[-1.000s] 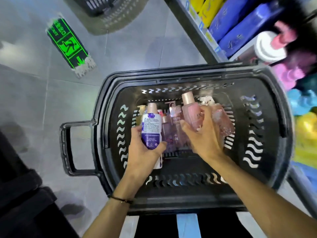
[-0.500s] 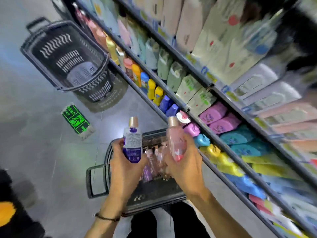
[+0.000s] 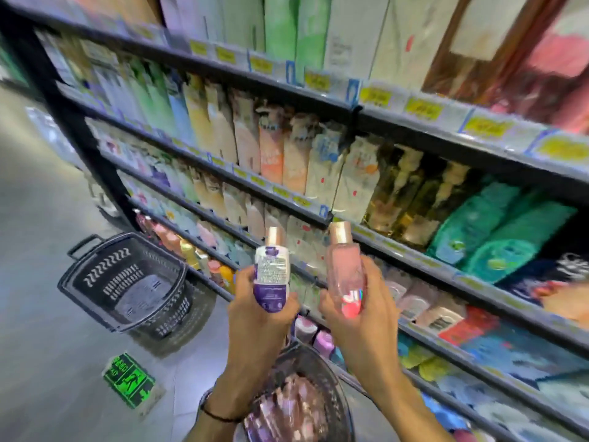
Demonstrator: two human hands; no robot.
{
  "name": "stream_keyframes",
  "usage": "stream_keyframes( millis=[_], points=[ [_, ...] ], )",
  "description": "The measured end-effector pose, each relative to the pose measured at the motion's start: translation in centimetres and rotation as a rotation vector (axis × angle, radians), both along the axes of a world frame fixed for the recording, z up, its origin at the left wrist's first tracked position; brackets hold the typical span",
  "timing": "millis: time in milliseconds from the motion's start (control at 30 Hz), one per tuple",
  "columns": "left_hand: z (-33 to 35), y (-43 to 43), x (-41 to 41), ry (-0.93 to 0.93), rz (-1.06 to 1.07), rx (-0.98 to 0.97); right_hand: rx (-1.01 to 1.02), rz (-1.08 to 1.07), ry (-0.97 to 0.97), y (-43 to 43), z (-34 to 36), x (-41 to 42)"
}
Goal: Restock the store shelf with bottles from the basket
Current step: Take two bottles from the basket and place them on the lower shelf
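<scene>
My left hand [image 3: 255, 311] grips a white and purple bottle [image 3: 272, 275] with a rose-gold cap, held upright. A clear pink bottle [image 3: 344, 266] with the same kind of cap stands upright in my right hand [image 3: 363, 311]. Both bottles are raised side by side in front of the store shelf [image 3: 318, 215], about level with its middle rows. Below my forearms sits the dark basket [image 3: 338, 390], still holding several pink and purple bottles [image 3: 287, 409]. The whole view is blurred by motion.
The shelving runs from upper left to lower right, packed with refill pouches, pump bottles and green packs [image 3: 497, 231]. A second, bare black basket [image 3: 127, 282] stands on the grey floor to the left. A green exit sticker [image 3: 130, 381] lies on the floor.
Both hands have lifted their bottles out of the basket and up to shelf height. My view has swung from the basket up to the shelves.
</scene>
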State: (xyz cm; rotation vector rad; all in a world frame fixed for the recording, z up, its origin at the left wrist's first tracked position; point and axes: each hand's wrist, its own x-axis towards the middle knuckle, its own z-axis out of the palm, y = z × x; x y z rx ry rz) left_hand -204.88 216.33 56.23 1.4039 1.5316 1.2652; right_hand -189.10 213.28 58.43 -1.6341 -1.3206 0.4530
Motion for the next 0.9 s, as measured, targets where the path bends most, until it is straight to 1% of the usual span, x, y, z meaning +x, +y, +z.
stream_keyframes(
  millis=[33,167,300,467,633,733,900],
  points=[
    [1.4,0.3,0.7,0.001,-0.011,0.030,0.047,-0.033,-0.020,-0.3,1.6,0.9],
    [7.2,0.3,4.5,-0.051,-0.121,0.002,0.194,-0.168,-0.080,-2.2,7.0,5.2],
    [12.7,-1.1,9.7,-0.049,-0.246,0.126,0.301,-0.296,-0.105,-5.4,11.8,10.3],
    [17.8,-4.6,18.0,-0.039,-0.315,0.266,0.403,-0.473,-0.164,-11.2,16.3,17.7],
    [21.3,-11.2,29.5,-0.053,-0.417,0.367,0.485,-0.631,-0.176,-20.8,18.8,27.2],
    [23.2,-16.7,37.0,-0.101,-0.493,0.383,0.534,-0.725,-0.206,-27.6,20.1,33.7],
    [25.3,-25.7,47.9,-0.139,-0.585,0.441,0.605,-0.817,-0.208,-37.4,22.3,43.6]
  ],
)
